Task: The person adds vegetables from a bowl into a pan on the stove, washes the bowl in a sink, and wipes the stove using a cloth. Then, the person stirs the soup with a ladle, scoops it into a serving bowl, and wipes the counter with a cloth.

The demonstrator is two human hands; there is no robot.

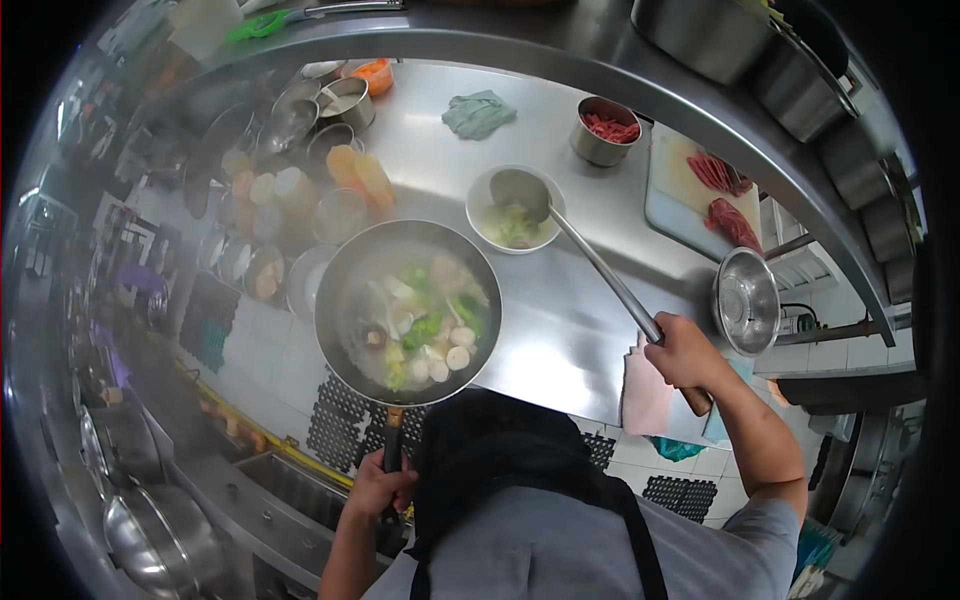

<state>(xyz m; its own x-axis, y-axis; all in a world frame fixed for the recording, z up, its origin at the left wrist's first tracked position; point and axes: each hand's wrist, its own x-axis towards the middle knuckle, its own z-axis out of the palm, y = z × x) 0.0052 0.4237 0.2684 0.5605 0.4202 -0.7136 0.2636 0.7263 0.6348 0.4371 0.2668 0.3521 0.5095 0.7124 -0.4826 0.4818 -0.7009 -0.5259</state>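
My left hand (382, 484) is closed round the black handle of a frying pan (345, 345). Broccoli and pale, round vegetable slices (435, 330) lie in the pan under steam. My right hand (685, 352) grips the wooden end of a long-handled ladle (604, 268). The ladle's bowl is over a white bowl (477, 222) on the steel table, up and to the right of the pan. Some greenish food (512, 228) shows inside that white bowl.
On the steel table (560, 350) are a green cloth (479, 115), a pot of red strips (610, 128), a board with meat (672, 185), a metal bowl (747, 302) and a pink cloth (648, 388). Containers (340, 212) stand left. A steel shelf (560, 47) crosses the top.
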